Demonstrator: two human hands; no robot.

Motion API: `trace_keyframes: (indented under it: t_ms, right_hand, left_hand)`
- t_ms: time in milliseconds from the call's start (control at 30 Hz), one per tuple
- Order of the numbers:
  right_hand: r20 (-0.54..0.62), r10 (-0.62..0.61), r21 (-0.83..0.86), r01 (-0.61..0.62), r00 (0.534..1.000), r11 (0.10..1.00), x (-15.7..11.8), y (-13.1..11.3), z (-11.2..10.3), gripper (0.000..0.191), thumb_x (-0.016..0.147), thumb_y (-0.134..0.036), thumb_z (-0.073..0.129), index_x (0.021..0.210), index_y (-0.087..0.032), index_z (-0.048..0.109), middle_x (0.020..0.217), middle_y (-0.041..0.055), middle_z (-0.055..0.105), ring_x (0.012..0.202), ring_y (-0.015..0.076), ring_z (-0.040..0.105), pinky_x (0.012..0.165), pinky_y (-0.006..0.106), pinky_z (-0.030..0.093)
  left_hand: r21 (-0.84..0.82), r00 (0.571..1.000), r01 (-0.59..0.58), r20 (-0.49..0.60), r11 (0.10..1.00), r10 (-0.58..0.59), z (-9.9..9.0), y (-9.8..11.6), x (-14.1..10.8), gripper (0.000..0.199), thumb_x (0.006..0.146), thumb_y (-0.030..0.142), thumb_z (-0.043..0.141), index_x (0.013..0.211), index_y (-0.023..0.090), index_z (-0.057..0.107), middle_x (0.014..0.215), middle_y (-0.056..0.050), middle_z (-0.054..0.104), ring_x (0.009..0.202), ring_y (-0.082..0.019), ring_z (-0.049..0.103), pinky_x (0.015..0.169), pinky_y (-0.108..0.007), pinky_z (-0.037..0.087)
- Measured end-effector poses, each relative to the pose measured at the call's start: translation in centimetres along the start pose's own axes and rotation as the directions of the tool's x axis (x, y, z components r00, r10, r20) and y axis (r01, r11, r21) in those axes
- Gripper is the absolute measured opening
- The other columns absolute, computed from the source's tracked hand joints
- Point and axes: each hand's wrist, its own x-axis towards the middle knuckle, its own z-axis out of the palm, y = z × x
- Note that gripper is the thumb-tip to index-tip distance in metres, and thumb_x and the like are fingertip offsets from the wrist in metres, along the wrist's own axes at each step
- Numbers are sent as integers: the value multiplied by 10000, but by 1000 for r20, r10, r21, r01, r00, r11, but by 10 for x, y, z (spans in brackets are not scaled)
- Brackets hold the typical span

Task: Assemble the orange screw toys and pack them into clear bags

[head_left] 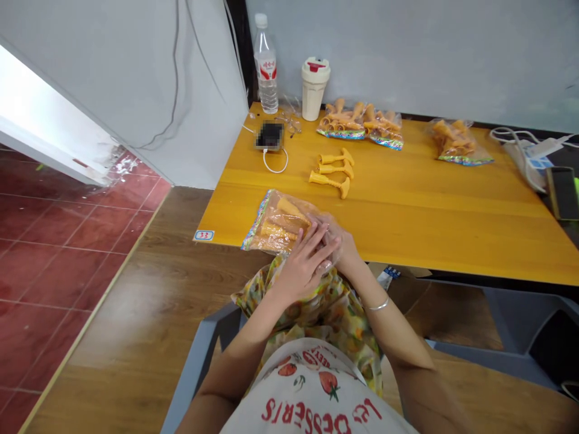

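A clear plastic bag (271, 220) with a colourful strip along its left edge lies at the front edge of the yellow table (407, 223). Orange T-handled pieces show inside it. My left hand (305, 262) lies over the bag's right end, its fingers pointing up and to the right. Beside it my right hand (344, 247) holds the same end from the right, partly covered by the plastic and my left fingers. Beyond the bag, three loose orange pieces (337, 169) rest on the table.
Filled bags (341, 123) stand along the wall, with another bag (456, 141) farther right. A water bottle (266, 72), a lidded cup (314, 90) and a cabled device (270, 135) are at the back left. Cables and a phone (562, 193) lie at the right.
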Motion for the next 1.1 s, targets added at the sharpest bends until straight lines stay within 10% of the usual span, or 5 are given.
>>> trace_keyframes:
  t_ms: [167, 367, 700, 1100]
  right_hand:
    - [-55, 69, 40, -67, 996, 997, 0, 10, -14, 687, 936, -404, 613, 1547, -219, 359, 1496, 147, 516, 1357, 285, 524, 1044, 454, 536]
    - [-12, 121, 62, -120, 993, 991, -4, 18, -25, 531, 957, -247, 563, 1477, -255, 454, 1435, 100, 582, 1271, 257, 598, 970, 421, 571]
    - [-67, 272, -241, -280, 960, 929, -5, 10, -20, 451, 1020, -288, 424, 1456, -360, 518, 1390, 45, 633, 872, 199, 720, 630, 266, 537]
    - [-53, 94, -147, -101, 994, 984, -5, 19, -18, 437, 995, -222, 498, 1375, -417, 588, 1347, 68, 604, 1109, 216, 631, 734, 271, 552]
  left_hand:
    - [146, 999, 40, 10, 989, -42, -24, -18, -6, 798, 915, 642, 502, 1568, 228, 309, 1632, -150, 308, 1562, -340, 117, 1247, -623, 79]
    - [301, 935, 351, -168, 886, -313, -38, -54, -12, 431, 998, 467, 445, 1355, 269, 585, 1529, -83, 496, 1525, -362, 250, 1222, -672, 98]
    - [221, 933, 351, -165, 910, -320, -34, -50, -4, 279, 1004, 395, 443, 1054, 223, 657, 1381, -84, 613, 1412, -297, 450, 1215, -567, 261]
    - [134, 871, 439, -306, 888, -384, -35, -54, -8, 536, 998, 454, 454, 1460, 189, 397, 1519, -188, 460, 1455, -296, 399, 1220, -584, 233]
